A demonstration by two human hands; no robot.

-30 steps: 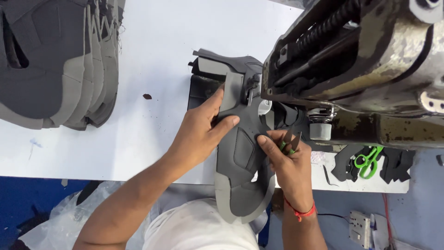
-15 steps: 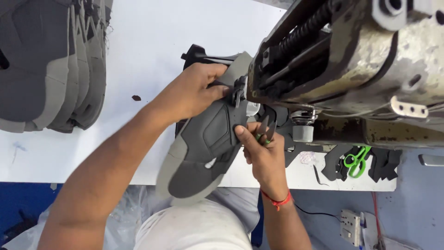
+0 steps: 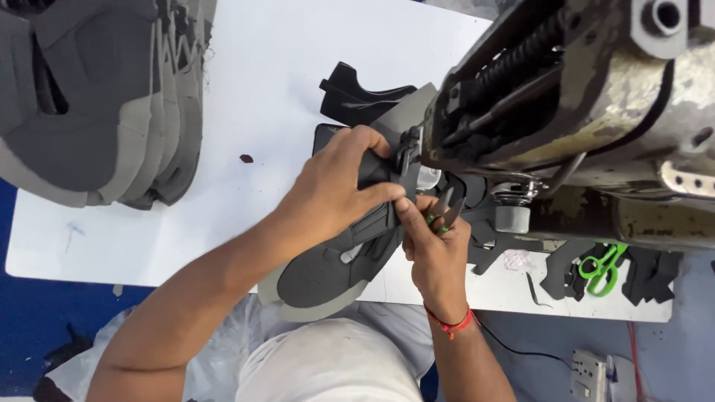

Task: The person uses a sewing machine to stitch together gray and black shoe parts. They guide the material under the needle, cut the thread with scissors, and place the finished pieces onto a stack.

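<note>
Since the earlier frame, your left hand [image 3: 339, 186] moved further over the grey shoe upper [image 3: 328, 272], and the upper swung so that its rounded toe end hung past the near table edge toward your lap.

At the far left, a stack of grey cut uppers [image 3: 104, 97] lay fanned on the white table [image 3: 268, 82]. No container was in view; loose parts lay directly on the table surface.

Your left hand lay palm-down on the upper, fingers curled and pressed together, clamping the dark panel against the post beneath the sewing machine head [image 3: 581, 97]. A black cut piece [image 3: 365, 95] lay just beyond your knuckles.

Your right hand [image 3: 436, 246], with a red thread at the wrist, held the upper's right edge; its thumb and forefinger were pinched on the material just beside the needle area, and a small green-handled tool showed between its fingers. The upper thus lay under both hands, touching both.

Further right, green-handled snips [image 3: 602, 266] rested on black cut pieces near the table edge, well apart from your hands.
</note>
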